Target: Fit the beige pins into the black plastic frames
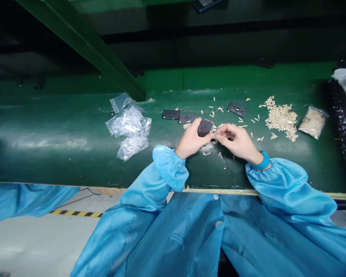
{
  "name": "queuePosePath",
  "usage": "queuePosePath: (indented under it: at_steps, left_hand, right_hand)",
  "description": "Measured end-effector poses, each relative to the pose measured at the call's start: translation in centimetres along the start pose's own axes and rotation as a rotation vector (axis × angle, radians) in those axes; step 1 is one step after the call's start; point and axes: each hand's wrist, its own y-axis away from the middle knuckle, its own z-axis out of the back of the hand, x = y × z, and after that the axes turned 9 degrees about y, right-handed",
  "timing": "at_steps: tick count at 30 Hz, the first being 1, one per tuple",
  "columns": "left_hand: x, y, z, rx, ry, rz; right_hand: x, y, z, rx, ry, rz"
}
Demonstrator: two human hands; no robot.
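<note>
Loose beige pieces (220, 155) litter the green bench (80, 163). The left hand (190, 139) clasps a black plate (204, 127); the right hand (237, 142) pinches its fingertips together beside it, on what I cannot tell. Other black plates (171, 114) lie beyond, between clear bags (129, 122) and a beige heap (281, 120).

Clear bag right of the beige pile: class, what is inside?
The clear bag holds small beige pieces, similar in colour to the loose pile beside it. Outer pieces hide whatever lies deeper.
</note>
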Motion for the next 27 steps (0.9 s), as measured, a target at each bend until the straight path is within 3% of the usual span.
queuePosePath:
  at_steps: [6,12,20,27]
  left_hand:
    - [0.1,0.2,0.1,0.014,-0.290,-0.177]
    - [0.7,0.2,-0.3,-0.012,-0.069,-0.076]
    - [0.5,0.9,-1.1,-0.171,-0.156,-0.146]
    - [0.8,0.7,-1.0,-0.167,-0.056,-0.087]
  right_hand:
    - [0.1,-0.2,0.2,0.068,-0.023,-0.045]
    - [0.6,-0.3,0.3,0.052,-0.157,-0.131]
    - [0.5,0.1,-1.5,-0.175,-0.219,-0.083]
    - [0.4,0.9,-2.4,-0.333,0.077,0.006]
